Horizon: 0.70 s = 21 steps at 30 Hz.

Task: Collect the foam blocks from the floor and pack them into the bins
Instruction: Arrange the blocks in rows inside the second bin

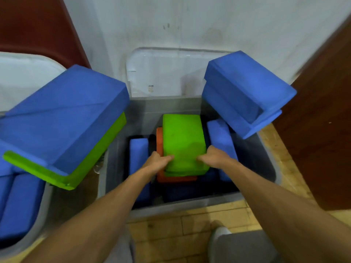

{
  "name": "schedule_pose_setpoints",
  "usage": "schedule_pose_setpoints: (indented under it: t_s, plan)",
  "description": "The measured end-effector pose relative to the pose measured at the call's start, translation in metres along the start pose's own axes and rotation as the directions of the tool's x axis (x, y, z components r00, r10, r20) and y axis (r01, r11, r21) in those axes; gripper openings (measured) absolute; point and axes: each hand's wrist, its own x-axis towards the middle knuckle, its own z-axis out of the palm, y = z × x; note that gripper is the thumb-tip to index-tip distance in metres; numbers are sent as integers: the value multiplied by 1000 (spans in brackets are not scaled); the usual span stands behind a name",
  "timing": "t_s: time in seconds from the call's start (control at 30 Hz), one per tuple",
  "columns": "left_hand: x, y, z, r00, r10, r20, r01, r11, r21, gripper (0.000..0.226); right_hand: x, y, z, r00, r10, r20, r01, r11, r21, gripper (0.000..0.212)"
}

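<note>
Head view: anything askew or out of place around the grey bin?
Yes. A blue block stack perches tilted on the grey bin's right rim, overhanging it. Another blue-and-green stack tilts over its left side. Neither is packed inside.

Stacked blocks (183,139) sit in the bin (190,204), before the wall (190,19).
</note>
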Motion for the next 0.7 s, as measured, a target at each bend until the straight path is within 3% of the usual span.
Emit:
schedule_pose_setpoints:
  t_s: [0.1,0.2,0.27,0.3,0.4,0.53,0.63,0.7]
  plan:
    - [-5,6,7,1000,-13,-4,13,997,-82,87,13,4,9,994,22,110,-41,984,171,58]
    - [-27,21,4,997,-13,-76,4,992,-123,50,16,-6,8,987,43,153,-98,924,370,76]
    - [-37,25,-3,995,-10,-97,-5,989,-151,41,18,-14,7,977,69,203,-155,881,448,102]
    - [-39,24,-7,995,10,-103,-27,986,-165,42,17,-18,7,971,61,230,-161,881,446,103]
    - [-47,24,-24,989,46,-141,-68,985,-160,47,3,-26,3,952,-3,307,-120,917,380,60]
    - [-49,25,-44,978,39,-204,-47,998,-37,55,2,-22,2,937,-59,344,-79,923,376,48]
    - [-53,19,-39,978,72,-193,-28,975,222,58,2,-21,12,962,-20,271,-86,924,373,35]
    - [-56,12,-31,944,262,-202,-157,891,426,68,7,-17,20,976,5,219,-81,937,339,26]
